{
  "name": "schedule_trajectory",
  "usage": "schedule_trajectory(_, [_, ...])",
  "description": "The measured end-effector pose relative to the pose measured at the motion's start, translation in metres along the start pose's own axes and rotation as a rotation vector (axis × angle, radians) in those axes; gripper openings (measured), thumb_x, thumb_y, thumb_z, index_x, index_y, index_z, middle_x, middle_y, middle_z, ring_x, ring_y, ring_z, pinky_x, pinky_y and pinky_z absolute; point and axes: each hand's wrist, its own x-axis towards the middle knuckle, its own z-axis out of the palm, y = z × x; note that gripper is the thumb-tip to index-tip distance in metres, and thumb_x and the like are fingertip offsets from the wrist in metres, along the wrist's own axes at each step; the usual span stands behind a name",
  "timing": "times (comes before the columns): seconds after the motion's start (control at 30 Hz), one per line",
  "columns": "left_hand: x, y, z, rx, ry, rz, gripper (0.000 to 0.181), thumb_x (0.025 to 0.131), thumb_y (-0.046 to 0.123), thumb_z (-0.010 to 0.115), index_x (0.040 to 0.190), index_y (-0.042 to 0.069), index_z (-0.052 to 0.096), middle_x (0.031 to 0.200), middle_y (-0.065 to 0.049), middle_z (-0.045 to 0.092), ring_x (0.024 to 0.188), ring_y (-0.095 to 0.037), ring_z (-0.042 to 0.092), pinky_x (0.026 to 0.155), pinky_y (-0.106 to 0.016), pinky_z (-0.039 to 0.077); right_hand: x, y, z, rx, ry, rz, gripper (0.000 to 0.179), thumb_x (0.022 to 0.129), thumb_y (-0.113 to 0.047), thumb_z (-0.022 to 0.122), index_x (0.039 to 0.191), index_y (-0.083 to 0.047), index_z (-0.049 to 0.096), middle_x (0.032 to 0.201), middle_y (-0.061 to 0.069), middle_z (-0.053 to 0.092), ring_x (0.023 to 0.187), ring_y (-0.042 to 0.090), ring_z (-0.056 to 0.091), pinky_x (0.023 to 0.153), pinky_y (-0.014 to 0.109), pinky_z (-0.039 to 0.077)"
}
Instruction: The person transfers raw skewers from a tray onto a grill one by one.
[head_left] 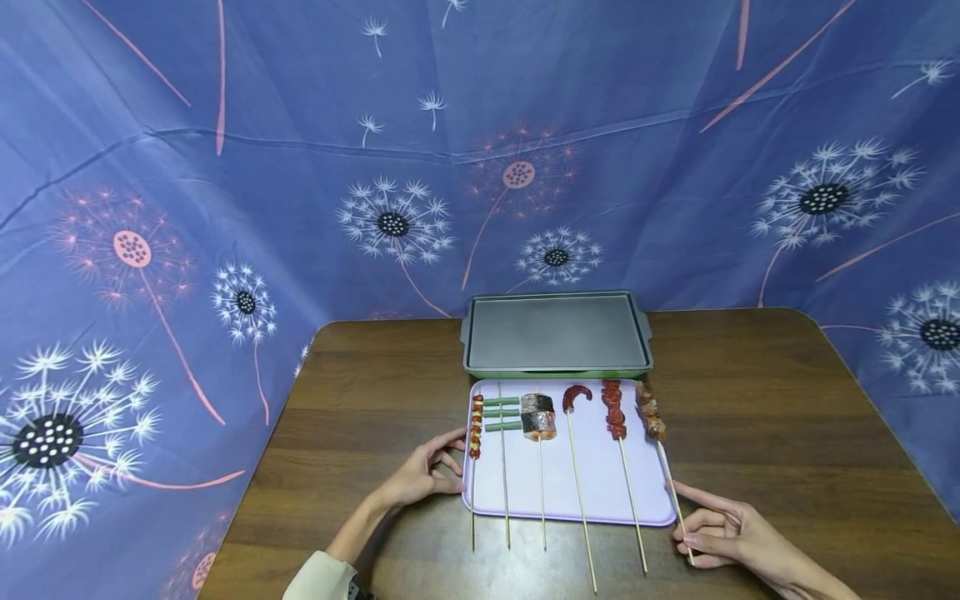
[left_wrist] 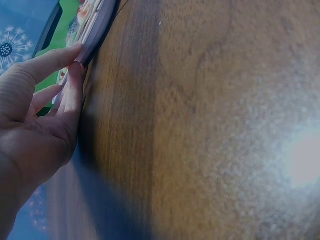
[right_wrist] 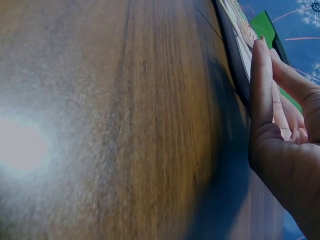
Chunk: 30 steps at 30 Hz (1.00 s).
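Note:
A white tray with a lilac rim [head_left: 561, 492] lies on the table, bearing several skewers side by side. My left hand [head_left: 423, 475] pinches the tray's left rim between thumb and fingers; the left wrist view shows the fingertips right at that edge. At the tray's right edge, my right hand [head_left: 723, 533] pinches the stick of the rightmost meat skewer [head_left: 651, 412] near its lower end. Beside it lie a red meat skewer [head_left: 612, 408], a curled red tentacle skewer [head_left: 576, 395], a wrapped-roll skewer [head_left: 537, 417], a green-bean skewer [head_left: 502, 414] and a red-and-yellow skewer [head_left: 476, 425].
Directly behind the tray stands a dark rectangular griddle [head_left: 558, 333] with a green base and side handles. Several stick ends overhang the tray's front edge. The wooden table [head_left: 360, 383] meets blue dandelion-print cloth [head_left: 300, 217] at the back and sides.

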Motion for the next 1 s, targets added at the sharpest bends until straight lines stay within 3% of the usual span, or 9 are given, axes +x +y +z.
schedule_trajectory(0.13, [-0.001, 0.0, -0.001, -0.003, 0.003, -0.002, 0.088, 0.08, -0.01, 0.077, 0.156, -0.004, 0.033, 0.139, -0.035, 0.045, 0.097, -0.011, 0.063, 0.076, -0.019, 0.059, -0.005, -0.001, -0.003, 0.029, -0.015, -0.031, 0.073, 0.101, 0.014, 0.042, 0.153, -0.037, 0.045, 0.122, 0.005, 0.073, 0.111, 0.017, 0.071, 0.092, 0.034, 0.06])
schedule_trajectory(0.53, [0.001, -0.002, -0.001, -0.014, -0.001, 0.008, 0.089, 0.079, -0.011, 0.077, 0.156, -0.003, 0.033, 0.139, -0.036, 0.044, 0.097, -0.011, 0.063, 0.078, -0.02, 0.06, -0.013, -0.02, -0.017, -0.064, 0.057, -0.011, 0.072, 0.103, 0.011, 0.04, 0.153, -0.041, 0.042, 0.121, 0.003, 0.073, 0.113, 0.015, 0.071, 0.093, 0.036, 0.061])
schedule_trajectory(0.87, [0.0, -0.003, -0.002, -0.023, -0.025, 0.04, 0.09, 0.079, -0.011, 0.077, 0.156, -0.008, 0.029, 0.138, -0.04, 0.043, 0.097, -0.01, 0.063, 0.079, -0.02, 0.061, -0.01, -0.032, -0.025, -0.057, 0.034, -0.042, 0.073, 0.104, 0.012, 0.038, 0.157, -0.038, 0.038, 0.125, 0.005, 0.072, 0.117, 0.018, 0.069, 0.097, 0.038, 0.059])
schedule_trajectory(1.0, [0.0, -0.004, -0.002, -0.026, -0.025, 0.049, 0.089, 0.08, -0.011, 0.077, 0.155, -0.008, 0.029, 0.137, -0.04, 0.043, 0.097, -0.01, 0.063, 0.078, -0.019, 0.06, -0.006, -0.036, -0.027, -0.083, 0.07, -0.048, 0.073, 0.103, 0.012, 0.04, 0.155, -0.039, 0.04, 0.123, 0.005, 0.073, 0.116, 0.018, 0.07, 0.096, 0.037, 0.06])
